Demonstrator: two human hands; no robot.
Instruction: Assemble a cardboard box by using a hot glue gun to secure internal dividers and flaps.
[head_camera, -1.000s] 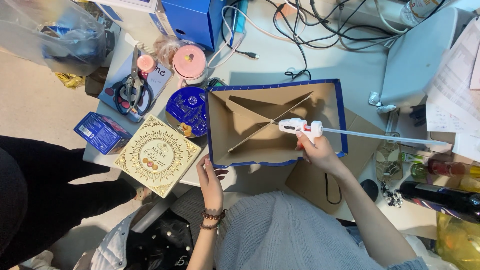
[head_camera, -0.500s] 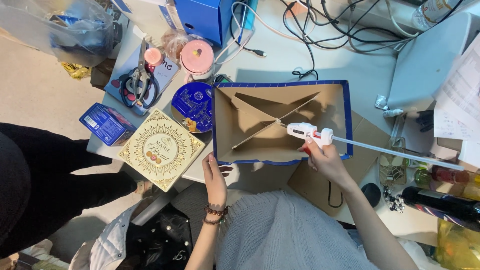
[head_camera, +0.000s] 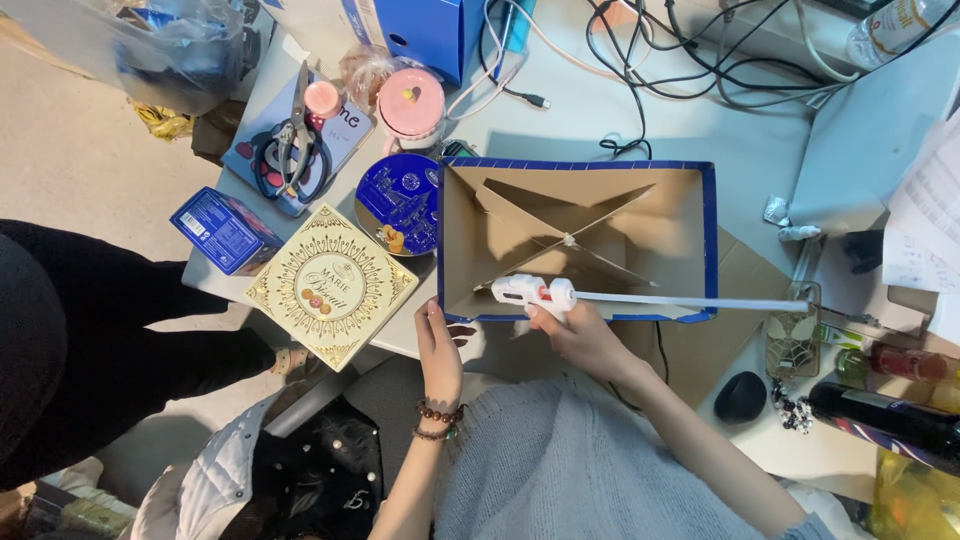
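An open cardboard box (head_camera: 690, 215) with a blue rim lies on the desk, its inner flaps folded into a cross. My right hand (head_camera: 585, 338) grips a white glue gun (head_camera: 530, 292) at the box's near wall, nozzle pointing left. A long white glue stick (head_camera: 690, 300) trails from the gun to the right. My left hand (head_camera: 440, 350) rests against the box's near left corner, fingers on the cardboard, with a bead bracelet on the wrist.
Left of the box lie a round blue tin (head_camera: 398, 203), an ornate square biscuit box (head_camera: 328, 285), a small blue packet (head_camera: 222, 230), scissors (head_camera: 292, 150) and a pink lidded jar (head_camera: 411, 102). Cables (head_camera: 640, 60) run behind. Bottles (head_camera: 890, 410) and a black mouse (head_camera: 742, 396) sit right. A person in black (head_camera: 90, 340) stands left.
My right hand has carried the glue gun left and nearer, from the box's middle to its near wall. My left hand has stayed at the near left corner.
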